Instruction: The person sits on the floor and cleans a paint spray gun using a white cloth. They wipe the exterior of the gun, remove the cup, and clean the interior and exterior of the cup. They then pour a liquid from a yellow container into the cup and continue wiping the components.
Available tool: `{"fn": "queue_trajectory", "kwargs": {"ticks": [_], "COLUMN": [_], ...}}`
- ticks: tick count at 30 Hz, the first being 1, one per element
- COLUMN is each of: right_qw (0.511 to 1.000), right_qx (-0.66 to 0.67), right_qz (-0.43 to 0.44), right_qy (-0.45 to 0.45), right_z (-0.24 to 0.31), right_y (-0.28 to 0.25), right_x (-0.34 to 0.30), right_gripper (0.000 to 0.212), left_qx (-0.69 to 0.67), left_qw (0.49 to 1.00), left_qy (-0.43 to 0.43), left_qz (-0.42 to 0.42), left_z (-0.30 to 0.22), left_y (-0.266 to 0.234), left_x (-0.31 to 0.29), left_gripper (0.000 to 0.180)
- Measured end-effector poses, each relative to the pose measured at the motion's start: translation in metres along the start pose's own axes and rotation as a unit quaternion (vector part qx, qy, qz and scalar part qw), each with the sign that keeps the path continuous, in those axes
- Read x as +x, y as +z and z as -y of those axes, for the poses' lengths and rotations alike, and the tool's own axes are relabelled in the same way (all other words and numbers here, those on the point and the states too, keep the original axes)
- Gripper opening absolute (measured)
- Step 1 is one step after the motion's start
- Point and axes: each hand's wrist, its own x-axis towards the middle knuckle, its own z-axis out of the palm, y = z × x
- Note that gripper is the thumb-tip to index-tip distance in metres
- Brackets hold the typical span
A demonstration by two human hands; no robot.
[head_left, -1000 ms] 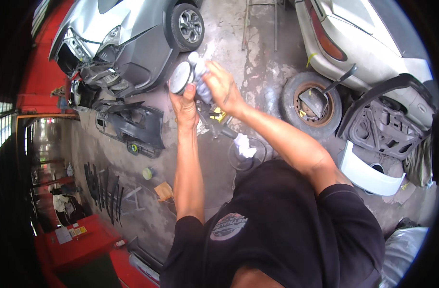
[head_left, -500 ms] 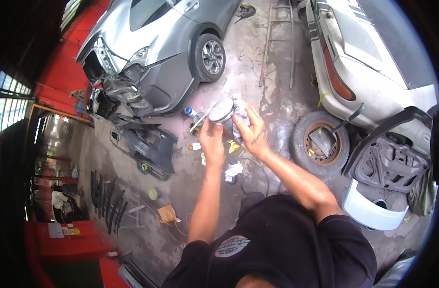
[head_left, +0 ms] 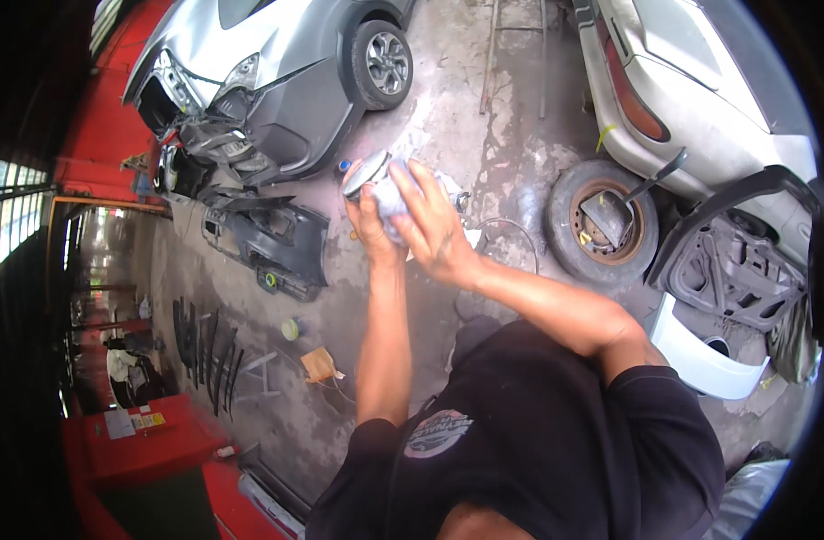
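In front of me my left hand (head_left: 372,229) is closed round a can (head_left: 367,176) with a round, pale grey top and a darker rim. The can is tilted, its top facing up and to the left. A crumpled white cloth (head_left: 395,200) lies against the can's side. My right hand (head_left: 433,225) presses that cloth to the can with bent fingers. Much of the can's body is hidden behind the cloth and both hands. Just past the can, a blue-capped bottle (head_left: 344,166) shows partly on the floor.
A silver car (head_left: 295,108) with an opened-up end stands ahead left, a detached bumper (head_left: 290,236) near it. To the right are a white car (head_left: 655,90), a loose wheel (head_left: 562,211), a door panel (head_left: 732,261) and a pale blue-white trim piece (head_left: 700,364). A red cabinet (head_left: 142,454) stands lower left.
Both hands have moved left and slightly upward in view with the can and cloth. The can leans more now, and the right hand and cloth cover more of its side.
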Motion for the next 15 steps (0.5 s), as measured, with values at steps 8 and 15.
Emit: {"fn": "queue_trajectory", "kwargs": {"ticks": [8, 15], "right_qw": [0.979, 0.995], "right_qx": [-0.006, -0.095], "right_qz": [0.191, 0.009], "right_qy": [0.070, -0.027], "right_z": [-0.049, -0.001], "right_y": [-0.003, 0.002], "right_x": [0.048, 0.010], "right_gripper": [0.062, 0.053], "left_qx": [-0.039, 0.137], "left_qw": [0.999, 0.989], "left_qy": [-0.017, 0.041], "left_qz": [-0.005, -0.037], "left_z": [0.005, 0.002], "left_y": [0.013, 0.007], "left_x": [-0.003, 0.004], "left_gripper": [0.065, 0.061]}}
